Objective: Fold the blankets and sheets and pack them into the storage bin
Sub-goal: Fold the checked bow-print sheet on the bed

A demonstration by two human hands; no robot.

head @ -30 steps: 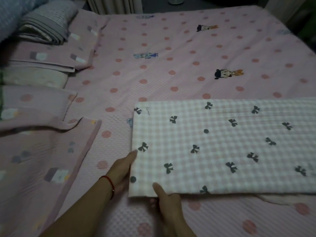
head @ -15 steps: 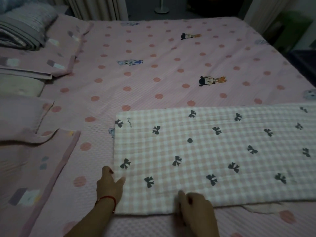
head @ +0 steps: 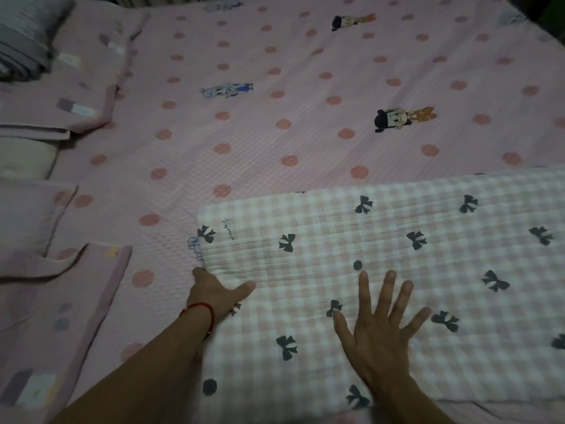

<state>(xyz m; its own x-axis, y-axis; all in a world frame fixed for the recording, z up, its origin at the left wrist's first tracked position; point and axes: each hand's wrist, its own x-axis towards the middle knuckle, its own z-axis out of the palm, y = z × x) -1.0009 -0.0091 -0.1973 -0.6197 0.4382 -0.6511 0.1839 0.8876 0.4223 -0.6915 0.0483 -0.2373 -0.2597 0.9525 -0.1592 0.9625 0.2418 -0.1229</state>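
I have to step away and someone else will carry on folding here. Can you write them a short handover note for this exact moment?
Left hand: grips the left edge of the checked blanket, thumb on top, fingers hidden at the edge.
Right hand: flat on the blanket, fingers spread, pressing it down.
The blanket lies on the bed as a long folded strip running off to the right.
Other folded bedding is stacked at the left.
Done: the blanket is folded lengthwise.
Left: fold it shorter, then pack everything. No storage bin is in view.
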